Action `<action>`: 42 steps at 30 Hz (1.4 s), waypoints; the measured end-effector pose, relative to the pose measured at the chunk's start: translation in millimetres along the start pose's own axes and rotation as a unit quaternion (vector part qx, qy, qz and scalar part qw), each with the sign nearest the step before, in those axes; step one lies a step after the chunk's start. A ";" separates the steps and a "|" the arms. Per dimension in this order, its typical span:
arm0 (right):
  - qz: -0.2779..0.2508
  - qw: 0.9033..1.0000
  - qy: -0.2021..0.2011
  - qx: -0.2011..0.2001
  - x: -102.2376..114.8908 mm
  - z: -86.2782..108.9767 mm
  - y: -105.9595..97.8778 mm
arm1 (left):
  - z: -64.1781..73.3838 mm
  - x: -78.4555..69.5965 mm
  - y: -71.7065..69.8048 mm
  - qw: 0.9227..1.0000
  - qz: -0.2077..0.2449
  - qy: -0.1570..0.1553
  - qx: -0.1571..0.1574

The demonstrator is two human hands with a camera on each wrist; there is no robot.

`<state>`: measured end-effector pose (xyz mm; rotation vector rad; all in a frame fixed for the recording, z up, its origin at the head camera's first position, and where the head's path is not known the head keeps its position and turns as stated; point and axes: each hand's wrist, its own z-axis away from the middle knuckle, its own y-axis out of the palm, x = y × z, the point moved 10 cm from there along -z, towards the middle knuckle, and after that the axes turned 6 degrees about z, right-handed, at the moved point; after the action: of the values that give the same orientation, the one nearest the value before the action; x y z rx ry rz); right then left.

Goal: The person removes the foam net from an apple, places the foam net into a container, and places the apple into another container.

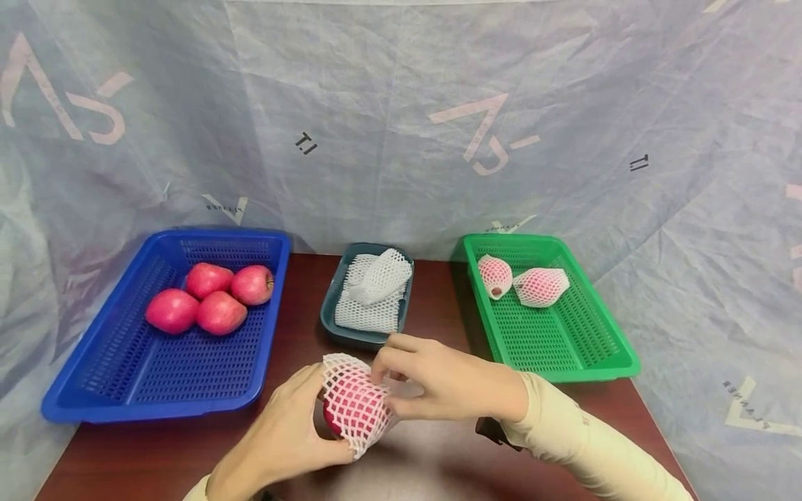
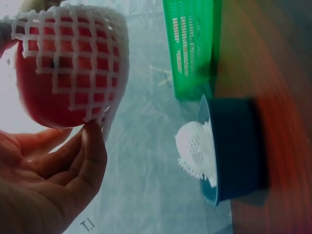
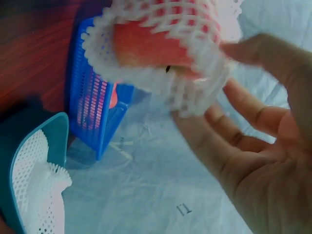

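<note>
A red apple (image 1: 338, 415) is partly covered by a white foam net sleeve (image 1: 357, 396), held above the front of the table. My left hand (image 1: 282, 424) grips the apple from the left, fingers behind and thumb at the near side. In the left wrist view, bare red skin of the apple (image 2: 39, 102) shows below the net's edge. My right hand (image 1: 432, 379) pinches the net at its right side with thumb and fingers. The right wrist view shows the net's open end (image 3: 146, 73) loose around the apple's stem end.
A blue basket (image 1: 156, 410) with several bare apples (image 1: 221, 313) stands at left. In the middle, a small dark teal basket (image 1: 328, 306) holds white foam nets (image 1: 382, 278). At right, a green basket (image 1: 532, 348) contains two netted apples (image 1: 541, 287). A grey cloth hangs behind.
</note>
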<state>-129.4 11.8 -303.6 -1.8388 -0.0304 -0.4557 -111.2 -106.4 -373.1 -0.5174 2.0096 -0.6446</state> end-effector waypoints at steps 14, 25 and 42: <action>-0.024 0.998 -0.011 -0.062 -13.8 24.5 -15.3 | 11.1 6.5 -36.1 0.998 0.027 -0.048 -0.039; -0.016 0.997 0.048 -0.062 -34.1 45.1 -16.1 | 16.4 23.1 -75.0 0.993 -0.043 -0.091 -0.058; -0.019 0.995 0.065 -0.069 -47.1 58.7 -10.4 | -4.5 155.9 -154.4 0.965 -0.185 -0.185 0.027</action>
<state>-158.3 79.2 -323.5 -1.9428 0.0570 -0.6163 -174.1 -316.7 -376.0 -0.9211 1.5506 -0.7611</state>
